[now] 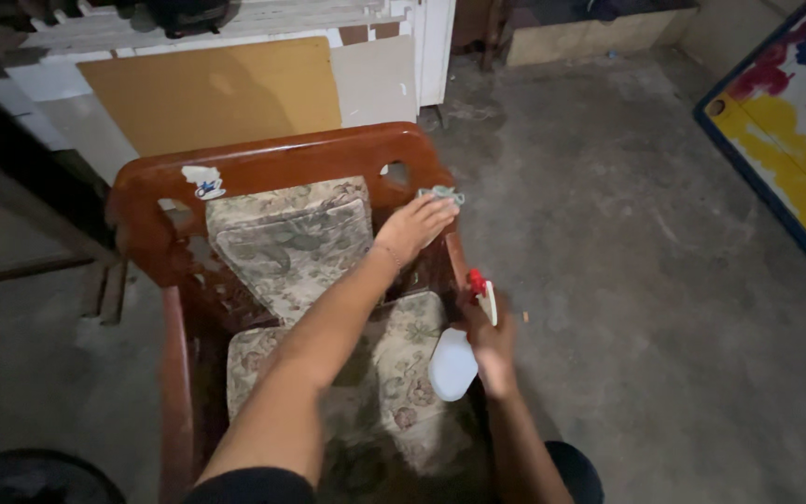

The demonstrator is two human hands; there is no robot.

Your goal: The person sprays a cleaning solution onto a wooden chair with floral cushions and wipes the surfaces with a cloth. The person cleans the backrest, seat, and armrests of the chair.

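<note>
- Left hand presses a small pale cloth against the wooden chair, at the right end of its backrest, fingers clenched on it.
- Right hand, beside the chair's right arm, grips a spray bottle.
- Judging by this, wiping has reached only that corner; the remaining frame looks untouched.

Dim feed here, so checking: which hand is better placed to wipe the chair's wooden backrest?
Probably the left hand: it presses a small cloth on the backrest. The right hand is lower, holding the spray bottle.
</note>
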